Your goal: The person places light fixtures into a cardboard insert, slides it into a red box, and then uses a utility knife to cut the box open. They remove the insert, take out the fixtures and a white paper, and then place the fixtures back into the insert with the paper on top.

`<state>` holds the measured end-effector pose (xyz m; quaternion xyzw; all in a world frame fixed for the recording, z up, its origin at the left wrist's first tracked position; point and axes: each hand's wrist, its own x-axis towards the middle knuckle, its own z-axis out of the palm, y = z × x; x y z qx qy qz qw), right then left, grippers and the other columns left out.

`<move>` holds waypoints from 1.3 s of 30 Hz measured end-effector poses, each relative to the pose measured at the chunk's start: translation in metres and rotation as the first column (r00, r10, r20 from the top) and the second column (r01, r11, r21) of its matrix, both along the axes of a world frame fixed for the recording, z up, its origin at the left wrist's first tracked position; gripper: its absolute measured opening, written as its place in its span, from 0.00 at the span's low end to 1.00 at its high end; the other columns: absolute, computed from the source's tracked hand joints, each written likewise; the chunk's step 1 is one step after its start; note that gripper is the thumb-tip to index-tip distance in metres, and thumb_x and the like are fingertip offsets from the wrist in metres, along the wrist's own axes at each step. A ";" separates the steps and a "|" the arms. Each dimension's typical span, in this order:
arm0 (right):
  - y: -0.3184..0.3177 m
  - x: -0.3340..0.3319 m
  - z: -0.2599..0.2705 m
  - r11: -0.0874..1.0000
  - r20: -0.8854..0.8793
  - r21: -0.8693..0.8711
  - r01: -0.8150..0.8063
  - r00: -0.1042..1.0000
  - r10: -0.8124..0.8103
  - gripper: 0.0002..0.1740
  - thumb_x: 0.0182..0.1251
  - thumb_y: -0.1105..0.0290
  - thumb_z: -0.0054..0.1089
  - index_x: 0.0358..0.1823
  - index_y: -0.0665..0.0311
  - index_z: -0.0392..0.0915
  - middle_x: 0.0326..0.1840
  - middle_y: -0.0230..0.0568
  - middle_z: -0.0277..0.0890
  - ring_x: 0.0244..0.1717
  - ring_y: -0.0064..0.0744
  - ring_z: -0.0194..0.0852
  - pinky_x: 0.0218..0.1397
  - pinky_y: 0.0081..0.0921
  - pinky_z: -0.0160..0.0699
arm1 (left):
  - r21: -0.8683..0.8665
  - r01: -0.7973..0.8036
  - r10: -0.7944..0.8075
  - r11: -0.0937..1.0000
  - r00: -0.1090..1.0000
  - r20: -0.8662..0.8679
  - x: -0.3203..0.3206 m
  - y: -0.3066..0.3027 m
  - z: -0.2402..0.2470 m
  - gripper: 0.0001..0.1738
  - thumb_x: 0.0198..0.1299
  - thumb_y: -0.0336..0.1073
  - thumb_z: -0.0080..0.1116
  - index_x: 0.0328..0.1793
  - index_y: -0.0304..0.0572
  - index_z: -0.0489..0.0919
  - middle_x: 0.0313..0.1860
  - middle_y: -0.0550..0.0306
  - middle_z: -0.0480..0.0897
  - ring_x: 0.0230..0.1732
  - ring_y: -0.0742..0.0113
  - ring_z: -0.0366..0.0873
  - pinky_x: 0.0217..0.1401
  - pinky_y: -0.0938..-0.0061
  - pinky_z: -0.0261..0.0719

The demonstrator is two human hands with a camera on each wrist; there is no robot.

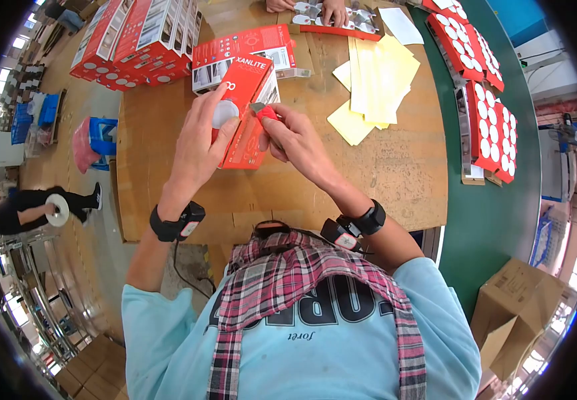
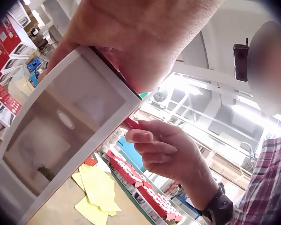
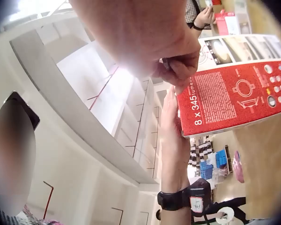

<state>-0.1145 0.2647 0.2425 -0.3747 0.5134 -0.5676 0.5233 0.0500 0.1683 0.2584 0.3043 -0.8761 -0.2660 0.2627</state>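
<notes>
A red and white printed box (image 1: pixel 243 79) stands tilted over the table, and my left hand (image 1: pixel 198 141) grips it by its left side, thumb across a white circle. My right hand (image 1: pixel 300 143) holds a red-handled cutter (image 1: pixel 266 114) whose grey blade lies close to the box's upper face; contact cannot be told. In the left wrist view, the box's photo side (image 2: pixel 61 126) fills the left, with the right hand (image 2: pixel 171 150) behind its edge. The right wrist view has the box's red side (image 3: pixel 225 96) under the curled right hand (image 3: pixel 180 65), which mostly hides the cutter.
Stacked red boxes (image 1: pixel 148 40) stand at the back left, with another box (image 1: pixel 282 41) behind the held one. Yellow sheets (image 1: pixel 378 80) lie on the brown table (image 1: pixel 382 180). Red trays with white discs (image 1: pixel 490 130) line the green surface at right. Another person's hands (image 1: pixel 334 12) work opposite.
</notes>
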 end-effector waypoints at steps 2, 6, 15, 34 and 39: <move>0.002 0.001 0.005 1.000 0.011 0.011 0.010 1.000 -0.010 0.15 0.72 0.66 0.45 0.47 0.72 0.71 0.21 0.33 0.72 0.17 0.15 0.61 0.20 0.17 0.61 | 0.010 -0.004 0.004 1.000 1.000 -0.005 0.001 0.001 0.000 0.28 0.65 0.39 0.52 0.70 0.41 0.64 0.63 0.47 0.70 0.64 0.49 0.68 0.64 0.61 0.67; 0.002 0.003 0.005 1.000 0.010 0.026 0.003 1.000 -0.003 0.14 0.72 0.66 0.46 0.47 0.72 0.71 0.21 0.33 0.72 0.17 0.15 0.61 0.20 0.17 0.61 | -0.006 0.001 -0.001 1.000 1.000 -0.016 0.002 0.002 -0.005 0.28 0.65 0.40 0.52 0.70 0.40 0.64 0.63 0.47 0.69 0.63 0.49 0.68 0.64 0.61 0.67; -0.008 -0.005 0.005 0.980 -0.249 0.083 -0.180 0.949 0.195 0.13 0.70 0.65 0.46 0.40 0.67 0.74 0.20 0.28 0.66 0.18 0.14 0.56 0.20 0.16 0.53 | 0.003 0.016 -0.016 1.000 0.999 -0.048 0.002 0.002 -0.008 0.24 0.68 0.34 0.45 0.70 0.39 0.64 0.62 0.45 0.69 0.62 0.47 0.69 0.63 0.61 0.68; 0.002 0.006 0.005 0.989 -0.292 0.063 -0.135 0.945 0.148 0.17 0.71 0.62 0.47 0.32 0.70 0.71 0.18 0.36 0.69 0.18 0.25 0.66 0.23 0.28 0.65 | -0.018 0.009 -0.011 1.000 0.997 -0.077 0.006 0.005 -0.013 0.24 0.69 0.33 0.42 0.70 0.39 0.64 0.62 0.45 0.69 0.61 0.47 0.70 0.61 0.61 0.70; -0.004 0.000 -0.002 0.982 -0.114 0.071 -0.174 0.977 0.181 0.15 0.70 0.63 0.48 0.31 0.69 0.71 0.18 0.34 0.69 0.17 0.21 0.64 0.21 0.23 0.62 | 0.005 0.013 -0.013 1.000 1.000 0.005 0.012 0.004 -0.010 0.25 0.69 0.36 0.45 0.72 0.44 0.62 0.62 0.45 0.70 0.60 0.48 0.72 0.59 0.61 0.72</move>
